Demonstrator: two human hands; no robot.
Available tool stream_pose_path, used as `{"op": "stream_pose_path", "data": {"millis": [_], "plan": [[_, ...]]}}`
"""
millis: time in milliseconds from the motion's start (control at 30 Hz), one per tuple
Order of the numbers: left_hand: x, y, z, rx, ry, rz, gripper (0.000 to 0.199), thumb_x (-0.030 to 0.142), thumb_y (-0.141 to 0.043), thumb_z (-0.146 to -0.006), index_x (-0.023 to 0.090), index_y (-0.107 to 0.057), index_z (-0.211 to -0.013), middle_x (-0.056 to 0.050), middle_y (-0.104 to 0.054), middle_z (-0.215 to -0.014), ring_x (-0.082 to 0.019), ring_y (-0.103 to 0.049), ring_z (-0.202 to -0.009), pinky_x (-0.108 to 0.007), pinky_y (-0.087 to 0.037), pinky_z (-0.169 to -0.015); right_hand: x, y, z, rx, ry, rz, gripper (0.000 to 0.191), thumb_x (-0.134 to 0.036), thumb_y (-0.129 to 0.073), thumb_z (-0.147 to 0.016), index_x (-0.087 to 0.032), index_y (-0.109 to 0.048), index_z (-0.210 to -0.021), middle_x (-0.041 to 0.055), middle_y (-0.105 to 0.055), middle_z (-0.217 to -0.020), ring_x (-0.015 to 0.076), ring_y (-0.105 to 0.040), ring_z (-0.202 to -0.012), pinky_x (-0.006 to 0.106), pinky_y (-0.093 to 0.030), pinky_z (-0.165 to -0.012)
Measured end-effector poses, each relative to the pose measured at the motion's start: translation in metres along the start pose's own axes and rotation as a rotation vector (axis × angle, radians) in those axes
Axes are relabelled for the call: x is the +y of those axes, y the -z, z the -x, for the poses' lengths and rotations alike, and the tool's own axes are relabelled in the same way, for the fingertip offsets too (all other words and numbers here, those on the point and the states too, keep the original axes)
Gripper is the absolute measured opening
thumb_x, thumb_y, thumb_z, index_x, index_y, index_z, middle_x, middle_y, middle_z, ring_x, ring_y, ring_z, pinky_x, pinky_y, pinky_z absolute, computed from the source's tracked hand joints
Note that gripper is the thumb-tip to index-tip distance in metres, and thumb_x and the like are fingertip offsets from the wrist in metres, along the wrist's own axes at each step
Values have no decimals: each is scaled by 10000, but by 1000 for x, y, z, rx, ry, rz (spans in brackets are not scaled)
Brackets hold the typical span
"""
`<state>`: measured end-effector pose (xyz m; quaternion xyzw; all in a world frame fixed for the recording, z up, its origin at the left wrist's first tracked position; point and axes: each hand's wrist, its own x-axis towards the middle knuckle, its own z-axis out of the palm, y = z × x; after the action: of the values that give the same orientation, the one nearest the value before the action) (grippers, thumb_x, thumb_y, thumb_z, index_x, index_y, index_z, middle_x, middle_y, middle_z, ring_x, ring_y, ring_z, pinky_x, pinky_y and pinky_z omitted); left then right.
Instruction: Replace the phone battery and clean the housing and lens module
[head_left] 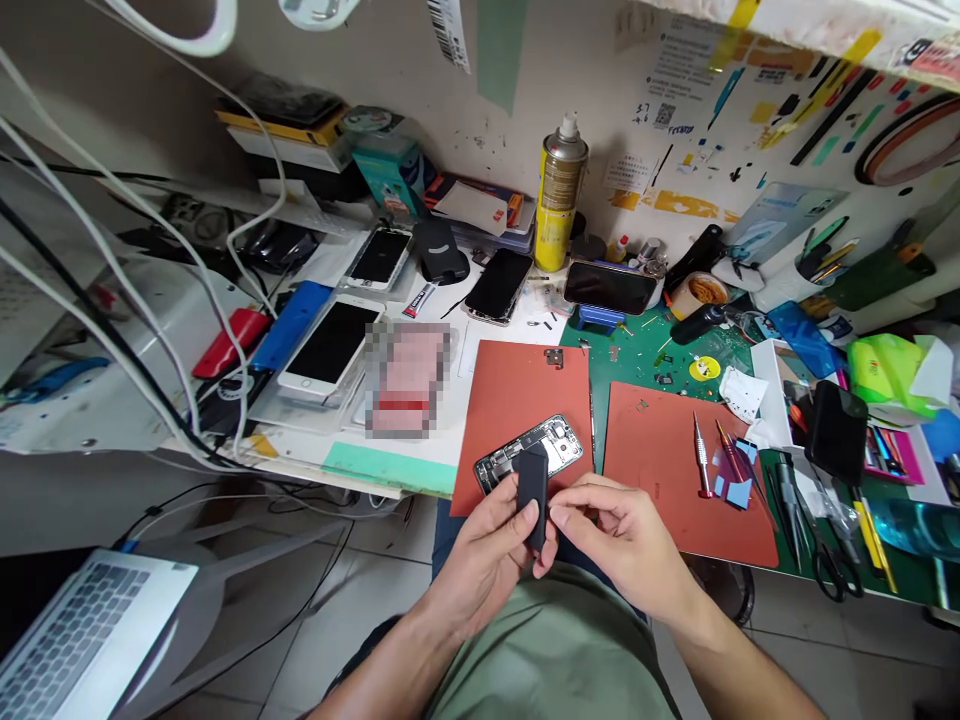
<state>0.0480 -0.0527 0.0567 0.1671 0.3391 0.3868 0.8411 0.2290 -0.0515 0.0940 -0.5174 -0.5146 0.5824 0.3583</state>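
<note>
My left hand is closed around a flat black slab that looks like a phone battery, held tilted up above the bench's front edge. My right hand is just to the right of it, thumb and index finger pinched near the slab's side. Whatever lies between those fingertips is too small or hidden to make out. Behind the slab, an opened phone with its inner parts showing lies on the left brown mat; the slab covers part of it.
A second brown mat carries screwdrivers and blue film pieces. Tweezers and scissors lie to the right. Several phones sit behind and left, including a white one. A spray can stands at the back. Cables hang left.
</note>
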Motion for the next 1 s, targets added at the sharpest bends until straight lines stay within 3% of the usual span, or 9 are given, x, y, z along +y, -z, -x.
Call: {"op": "stream_pose_path", "data": {"millis": [667,900,1000], "plan": [[-5,1,-4,27,-30,-15,256,347,-787,-979,187,-635,-1108,4,-645,-810,-108,-598,-663,-228,-490,-619,0,1,0,5,64,146,261,-327,-643,-1055,-233,-827,-895,27,-743,-803,161,-707,-739,299,-591,-710],[-15,9,-4,190,-130,-195,438,446,-839,-916,242,-644,-1251,-43,-727,-1013,-185,-688,-894,-274,-563,-752,5,-3,3,28,111,176,245,-290,-596,-1076,-223,-788,-940,16,-703,-828,136,-716,-690,258,-583,-636],[-18,11,-5,213,-180,-305,427,488,-801,-940,230,-644,-1241,-57,-731,-1046,-208,-690,-963,-292,-572,-813,6,-4,2,44,177,242,250,-279,-569,-1089,-224,-769,-949,17,-684,-827,133,-701,-682,254,-582,-635]]}}
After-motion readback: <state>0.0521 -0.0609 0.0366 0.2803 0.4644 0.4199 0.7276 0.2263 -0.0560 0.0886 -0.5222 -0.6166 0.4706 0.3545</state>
